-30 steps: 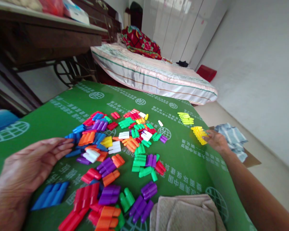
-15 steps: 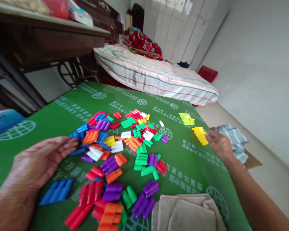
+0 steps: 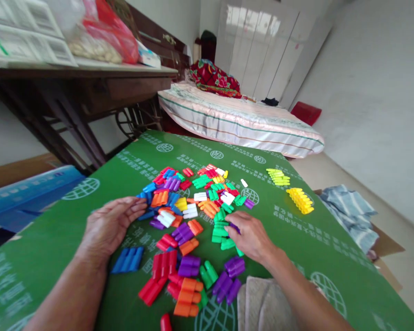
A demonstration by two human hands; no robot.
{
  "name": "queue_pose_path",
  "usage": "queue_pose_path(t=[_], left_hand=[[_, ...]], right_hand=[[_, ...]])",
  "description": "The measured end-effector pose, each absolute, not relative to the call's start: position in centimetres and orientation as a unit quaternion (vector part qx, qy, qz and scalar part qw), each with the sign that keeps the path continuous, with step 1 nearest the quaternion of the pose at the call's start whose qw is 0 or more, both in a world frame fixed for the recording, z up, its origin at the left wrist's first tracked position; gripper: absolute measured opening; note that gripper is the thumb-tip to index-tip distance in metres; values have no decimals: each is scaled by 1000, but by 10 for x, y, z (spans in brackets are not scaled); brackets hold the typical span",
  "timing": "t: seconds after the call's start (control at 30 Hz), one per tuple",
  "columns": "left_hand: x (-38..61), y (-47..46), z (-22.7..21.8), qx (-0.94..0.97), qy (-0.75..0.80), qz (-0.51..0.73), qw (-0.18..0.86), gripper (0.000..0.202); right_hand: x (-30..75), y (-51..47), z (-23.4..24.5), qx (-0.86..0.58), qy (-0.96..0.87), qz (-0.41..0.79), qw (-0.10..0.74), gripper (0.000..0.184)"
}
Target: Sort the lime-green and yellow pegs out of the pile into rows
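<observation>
Bullet-shaped plastic building blocks in many colours lie in a loose pile on a green board [image 3: 179,149]. My left hand [image 3: 112,225] rests at the pile's left side, fingers stretched out and fingertips against the blue blocks [image 3: 146,214]. Over the right side of the pile, my right hand [image 3: 251,236] has thumb and fingers around a purple block [image 3: 233,227], which they partly hide. Green blocks [image 3: 219,232] lie right beside those fingertips. Apart at the right are a joined yellow row [image 3: 299,201] and a yellow-green group [image 3: 278,177]. Joined blue blocks [image 3: 127,260] lie below my left hand.
A folded beige cloth [image 3: 262,303] lies at the near edge, under my right forearm. Left of the board are a blue box [image 3: 31,193] and a dark sewing table [image 3: 124,80] carrying bags. A bed [image 3: 241,119] stands beyond; a striped cloth [image 3: 348,214] is at the right.
My right hand has let go of the yellow row at the right and moved left to the pile. My left hand stays by the blue blocks. The view has shifted.
</observation>
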State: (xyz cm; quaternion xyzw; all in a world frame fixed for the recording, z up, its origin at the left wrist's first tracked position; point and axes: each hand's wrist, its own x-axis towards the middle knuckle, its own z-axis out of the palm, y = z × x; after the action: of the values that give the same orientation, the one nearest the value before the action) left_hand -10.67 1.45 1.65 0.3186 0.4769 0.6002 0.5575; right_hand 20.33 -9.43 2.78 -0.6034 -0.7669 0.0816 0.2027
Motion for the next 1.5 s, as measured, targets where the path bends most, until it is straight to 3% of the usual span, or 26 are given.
queue_pose_path(t=[0.47,0.8,1.33,1.5], left_hand=[[-110,3,9,340,438,603,573,24],[-109,2,3,324,443,613,569,29],[-111,12,11,335,449,610,560,17],[-112,13,10,336,455,614,551,15]], right_hand=[[145,-65,35,-573,-796,66,184,18],[89,-3,41,-574,-817,43,32,24],[86,-11,47,-655,-752,68,22,26],[90,-20,48,-646,-759,50,66,37]])
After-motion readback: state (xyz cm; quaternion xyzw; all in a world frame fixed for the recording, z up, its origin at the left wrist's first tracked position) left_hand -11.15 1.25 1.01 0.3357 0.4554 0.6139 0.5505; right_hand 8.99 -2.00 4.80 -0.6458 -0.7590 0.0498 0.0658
